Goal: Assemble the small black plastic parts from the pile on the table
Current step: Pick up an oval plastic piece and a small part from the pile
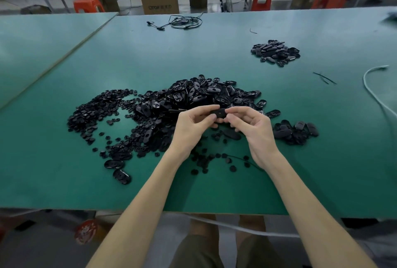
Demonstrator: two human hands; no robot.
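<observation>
Main pile (204,93): glossy black oval shells, many lying hollow side up, heaped on the green table (150,57). Taken as the reference point.

Held part (219,113): one black oval shell with a smooth face, rounded ends and a small hole near its middle. It is off the table, just on the near side of the main pile, above loose pieces. Whether a second piece sits inside it: cannot tell.

Left hand (191,126): thumb and bent forefinger pinch the left end of the held part; the other fingers are curled beneath.
Right hand (251,130): thumb and fingertips pinch the right end; the remaining fingers are bent inward.

Left of the main pile, touching its edge: small round discs (96,113), black, spread thin and flat.
Right of the main pile, on the near side: small heap (296,131) of the same oval shells.
Beyond the main pile to the right, well apart: far heap (275,53), shells with closed faces upward.
Straight beyond the main pile: coiled black cable (184,22).
Far right of the main pile: white cable (373,93), curving toward the near edge.
</observation>
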